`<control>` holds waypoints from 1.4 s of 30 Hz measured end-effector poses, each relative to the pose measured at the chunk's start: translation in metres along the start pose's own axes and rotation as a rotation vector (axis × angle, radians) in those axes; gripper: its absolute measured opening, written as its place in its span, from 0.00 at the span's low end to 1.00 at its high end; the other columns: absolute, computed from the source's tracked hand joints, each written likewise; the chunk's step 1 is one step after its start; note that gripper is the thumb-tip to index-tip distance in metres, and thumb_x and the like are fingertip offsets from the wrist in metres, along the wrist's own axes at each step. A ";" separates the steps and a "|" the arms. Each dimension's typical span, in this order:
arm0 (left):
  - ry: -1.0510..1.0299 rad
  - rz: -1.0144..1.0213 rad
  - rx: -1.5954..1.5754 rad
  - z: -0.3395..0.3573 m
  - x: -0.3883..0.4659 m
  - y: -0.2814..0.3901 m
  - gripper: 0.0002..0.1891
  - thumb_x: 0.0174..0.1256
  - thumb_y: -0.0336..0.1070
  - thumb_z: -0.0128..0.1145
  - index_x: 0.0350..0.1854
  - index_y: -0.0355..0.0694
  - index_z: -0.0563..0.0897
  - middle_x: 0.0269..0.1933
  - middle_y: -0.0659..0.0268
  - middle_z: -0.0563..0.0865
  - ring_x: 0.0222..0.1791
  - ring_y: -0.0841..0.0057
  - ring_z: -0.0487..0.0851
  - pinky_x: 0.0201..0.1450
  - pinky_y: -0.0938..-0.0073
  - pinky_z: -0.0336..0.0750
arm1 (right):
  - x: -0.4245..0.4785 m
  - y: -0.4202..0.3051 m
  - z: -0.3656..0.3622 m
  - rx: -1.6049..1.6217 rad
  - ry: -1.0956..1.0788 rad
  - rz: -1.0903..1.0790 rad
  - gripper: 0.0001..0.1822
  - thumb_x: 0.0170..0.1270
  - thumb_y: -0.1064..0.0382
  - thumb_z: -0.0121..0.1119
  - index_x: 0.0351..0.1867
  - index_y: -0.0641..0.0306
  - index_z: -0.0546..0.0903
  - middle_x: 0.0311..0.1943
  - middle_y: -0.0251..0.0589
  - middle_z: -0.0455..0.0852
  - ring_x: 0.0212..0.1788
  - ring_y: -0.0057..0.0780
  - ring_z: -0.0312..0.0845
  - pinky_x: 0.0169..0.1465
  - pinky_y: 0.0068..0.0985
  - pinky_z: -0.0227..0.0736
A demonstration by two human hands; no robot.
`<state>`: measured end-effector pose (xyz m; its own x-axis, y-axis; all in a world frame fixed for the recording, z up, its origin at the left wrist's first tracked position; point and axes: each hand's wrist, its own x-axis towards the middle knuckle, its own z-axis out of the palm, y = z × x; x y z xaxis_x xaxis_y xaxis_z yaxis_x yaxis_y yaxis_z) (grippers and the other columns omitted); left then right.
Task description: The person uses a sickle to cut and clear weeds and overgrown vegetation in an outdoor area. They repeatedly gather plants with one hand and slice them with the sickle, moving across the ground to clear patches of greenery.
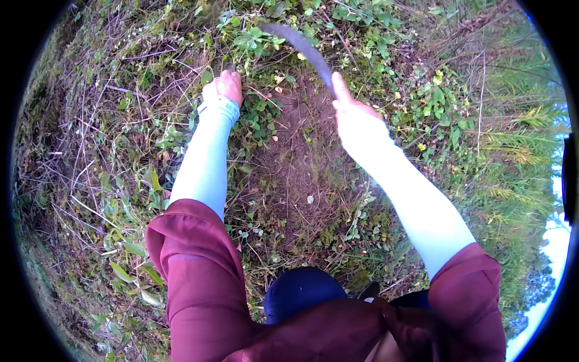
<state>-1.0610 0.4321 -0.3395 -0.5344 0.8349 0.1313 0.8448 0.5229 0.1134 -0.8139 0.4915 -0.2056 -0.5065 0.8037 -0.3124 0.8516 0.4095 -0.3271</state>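
Observation:
My right hand [357,113] grips a sickle, its index finger stretched along the base of the dark curved blade [307,50]. The handle is hidden inside the fist. The blade arcs up and to the left, its blurred tip above low green leaves [249,40]. To the left, my left hand [225,86] is curled low among the weeds, closed on thin plant stems [209,74]; the fingertips are hidden from me. Between the two hands lies a patch of brown soil [301,117] with sparse dry stalks.
Dry stalks and tangled weeds [99,117] cover the ground on the left. Leafy plants [438,104] grow on the right, with taller grass [511,149] beyond. My knee in dark blue cloth [303,289] is at the bottom, near part of a shoe [369,291].

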 end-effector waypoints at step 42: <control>-0.325 -0.174 -0.131 -0.032 -0.062 -0.039 0.23 0.54 0.49 0.57 0.52 0.45 0.74 0.40 0.56 0.83 0.40 0.63 0.82 0.45 0.67 0.76 | -0.020 0.016 0.079 -0.392 -0.030 -0.361 0.35 0.65 0.63 0.41 0.69 0.41 0.37 0.19 0.44 0.72 0.20 0.36 0.71 0.24 0.36 0.69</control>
<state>-1.0619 0.3545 -0.3206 -0.6155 0.7575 -0.2174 0.7206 0.6527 0.2341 -0.8010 0.4481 -0.2746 -0.7752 0.5715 -0.2693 0.6062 0.7929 -0.0624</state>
